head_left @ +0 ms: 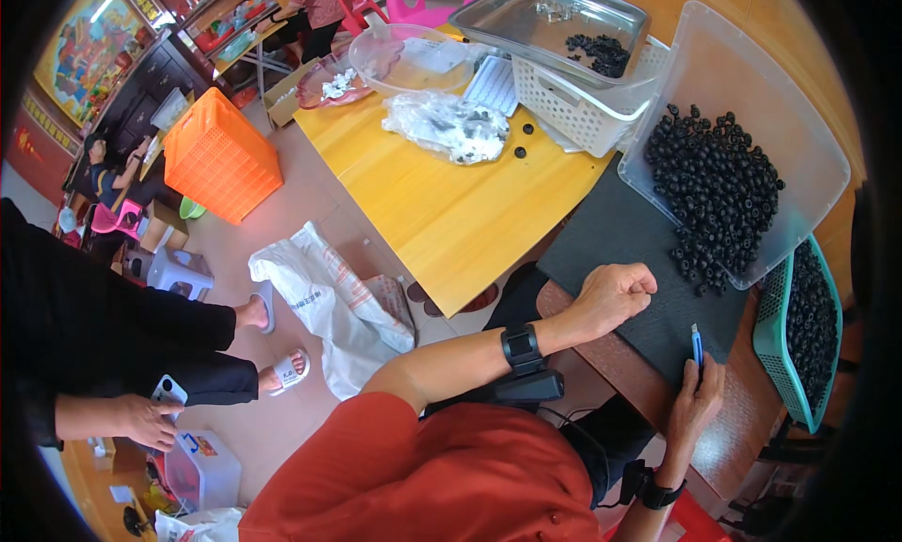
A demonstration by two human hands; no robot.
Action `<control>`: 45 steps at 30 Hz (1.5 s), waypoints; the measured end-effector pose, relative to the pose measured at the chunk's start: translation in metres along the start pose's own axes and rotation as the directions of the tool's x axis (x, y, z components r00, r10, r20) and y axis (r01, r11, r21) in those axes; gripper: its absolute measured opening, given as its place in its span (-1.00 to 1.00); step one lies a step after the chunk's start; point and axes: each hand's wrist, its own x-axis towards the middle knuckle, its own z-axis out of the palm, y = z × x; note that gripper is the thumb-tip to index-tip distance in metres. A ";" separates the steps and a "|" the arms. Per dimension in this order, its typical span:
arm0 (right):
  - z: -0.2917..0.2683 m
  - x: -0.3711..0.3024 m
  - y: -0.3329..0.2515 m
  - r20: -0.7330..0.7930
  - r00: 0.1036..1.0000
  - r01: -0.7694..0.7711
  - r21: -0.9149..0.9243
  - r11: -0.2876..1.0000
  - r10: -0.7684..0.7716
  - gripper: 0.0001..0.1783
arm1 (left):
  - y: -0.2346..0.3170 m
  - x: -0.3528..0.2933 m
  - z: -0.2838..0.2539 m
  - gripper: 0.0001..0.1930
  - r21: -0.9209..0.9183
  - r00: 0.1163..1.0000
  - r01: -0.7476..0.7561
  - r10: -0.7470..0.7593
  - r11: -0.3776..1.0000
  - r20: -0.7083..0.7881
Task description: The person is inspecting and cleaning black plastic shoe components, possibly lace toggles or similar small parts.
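Note:
My left hand (613, 300) is above the black mat (601, 232), its fingers curled together; whatever they may hold is hidden. In my right hand (695, 401), near the mat's front edge, is a slim blue utility knife (696, 343), its tip pointing away from me. Just beyond my hands, a heap of small black ring-shaped parts (714, 180) fills the lower part of a tilted clear plastic bin (808, 143) and spills over its edge onto the mat. To the right, a teal basket (775, 326) holds more black parts.
A yellow table (423, 223) bears a plastic bag (446, 127), two loose black parts and a white basket (573, 105) under a metal tray (479, 21). White sacks (324, 298) lie on the floor. A person holding a phone (169, 392) stands at left; an orange crate (221, 157) is beyond.

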 end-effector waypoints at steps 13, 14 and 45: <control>0.002 -0.011 0.017 0.054 0.998 -0.037 -0.038 0.999 0.039 -0.70 | 0.004 -0.002 -0.004 -0.83 0.016 0.999 -0.045 0.045 0.999 0.002; 0.002 -0.010 0.016 0.068 0.997 -0.031 -0.037 0.999 0.033 -0.70 | 0.004 -0.002 -0.004 -0.83 -0.021 0.999 -0.021 0.021 1.000 0.038; -0.007 -0.010 0.011 0.081 0.984 -0.153 -0.053 0.987 0.157 -0.61 | 0.001 -0.007 0.007 -0.84 0.063 0.996 -0.084 0.086 0.994 -0.026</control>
